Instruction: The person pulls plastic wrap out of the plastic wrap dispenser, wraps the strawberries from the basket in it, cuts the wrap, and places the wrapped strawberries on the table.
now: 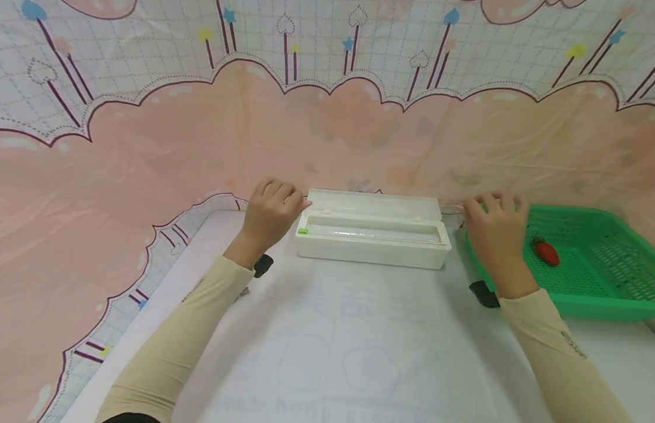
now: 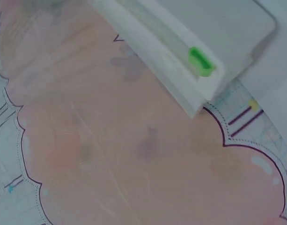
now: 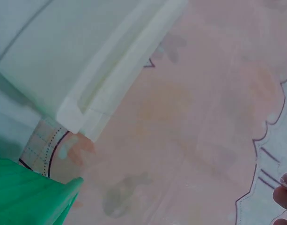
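Observation:
A long white cling film dispenser (image 1: 372, 249) stands in the middle with its clear lid (image 1: 375, 204) tipped back. Inside lies a pale roll (image 1: 375, 233), and a green slider (image 2: 201, 62) sits at the left end. My left hand (image 1: 271, 211), at the box's back left corner, pinches the edge of clear cling film, which is hard to see. Beyond the opposite end, my right hand (image 1: 499, 229) pinches the other side, thumb against bent fingers. Faint creases of the film (image 2: 103, 173) show in the left wrist view, where the hand is hidden. Right fingertips (image 3: 284, 196) show at the right wrist view's edge.
On the right stands a green plastic basket (image 1: 597, 308) holding a red strawberry-like fruit (image 1: 546, 252); my right hand is over its left rim. A faintly printed white sheet covers the table (image 1: 359, 329). Patterned peach cloth (image 1: 227, 153) hangs behind.

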Tool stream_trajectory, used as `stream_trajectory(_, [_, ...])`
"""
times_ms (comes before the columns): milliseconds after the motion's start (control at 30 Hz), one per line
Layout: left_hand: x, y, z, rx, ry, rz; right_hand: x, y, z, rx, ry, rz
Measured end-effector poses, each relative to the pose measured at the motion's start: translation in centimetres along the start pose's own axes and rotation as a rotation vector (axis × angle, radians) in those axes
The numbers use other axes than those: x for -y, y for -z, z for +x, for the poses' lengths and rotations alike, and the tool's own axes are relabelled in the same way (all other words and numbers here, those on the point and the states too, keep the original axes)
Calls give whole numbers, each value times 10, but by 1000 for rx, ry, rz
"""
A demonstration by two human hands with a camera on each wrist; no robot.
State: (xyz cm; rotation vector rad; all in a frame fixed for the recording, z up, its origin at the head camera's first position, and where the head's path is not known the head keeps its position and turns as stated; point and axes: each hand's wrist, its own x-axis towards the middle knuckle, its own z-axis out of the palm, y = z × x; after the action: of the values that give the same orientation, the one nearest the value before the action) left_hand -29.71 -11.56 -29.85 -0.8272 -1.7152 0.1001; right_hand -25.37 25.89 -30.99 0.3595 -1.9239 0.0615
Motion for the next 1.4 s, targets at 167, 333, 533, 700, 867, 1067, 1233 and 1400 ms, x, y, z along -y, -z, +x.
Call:
stream_trajectory(167, [0, 13, -13, 5, -235, -173, 1, 17, -18, -15, 146, 56])
stream_trajectory(333, [-6, 25, -29, 12, -432, -277, -2, 29, -35, 4, 339, 151])
stream_trajectory(533, [-17, 32, -53, 128, -622, -330, -1, 36, -54, 120, 557, 284])
stream_trajectory(700, [-29, 36, -66, 287, -764, -299, 1, 34, -72, 221, 673, 329])
stream_trajectory(867, [-39, 33, -74, 432, -863, -260, 7, 28, -88, 285, 771, 344])
stream_trajectory(1067, [-48, 28, -83, 565, -865, -273, 15, 22, -103, 385, 882, 257])
stream_trajectory(1233, [-54, 23, -89, 609, -855, -263, 20, 16, -110, 460, 927, 190])
stream_trajectory(1400, [-61, 20, -90, 698, -843, -255, 23, 13, -116, 591, 923, 135])
